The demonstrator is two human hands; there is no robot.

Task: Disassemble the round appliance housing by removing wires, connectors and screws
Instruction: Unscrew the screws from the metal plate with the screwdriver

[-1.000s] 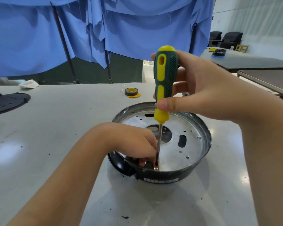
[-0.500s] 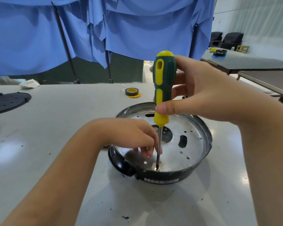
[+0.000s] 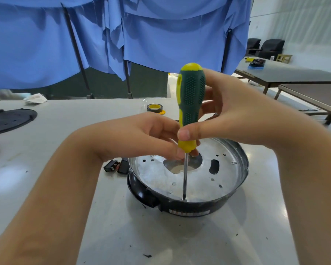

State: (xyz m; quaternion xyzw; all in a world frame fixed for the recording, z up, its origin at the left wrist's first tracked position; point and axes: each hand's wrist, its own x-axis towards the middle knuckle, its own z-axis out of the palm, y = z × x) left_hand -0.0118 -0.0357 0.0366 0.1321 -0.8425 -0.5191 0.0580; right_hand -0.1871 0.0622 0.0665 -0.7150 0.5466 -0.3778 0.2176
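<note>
The round appliance housing [image 3: 235, 185], black outside with a silver perforated metal plate inside, sits on the table in front of me. A green and yellow screwdriver [image 3: 191, 100] stands upright in it, its tip on the plate's near rim. My right hand [image 3: 235, 111] grips the handle, thumb on the yellow collar. My left hand [image 3: 151, 136] is raised above the housing, its fingertips pinching the screwdriver at the top of the shaft just under the handle.
Small black connector parts [image 3: 116, 166] lie left of the housing. A roll of black and yellow tape [image 3: 154, 108] sits behind. A black round perforated cover [image 3: 10, 119] lies far left. Blue cloth hangs behind the grey table [image 3: 52, 150]. More tables stand at right.
My left hand has lifted out of the housing bottom and moved up to the top of the screwdriver shaft. The connector parts beside the housing are now uncovered. The screwdriver stays upright.
</note>
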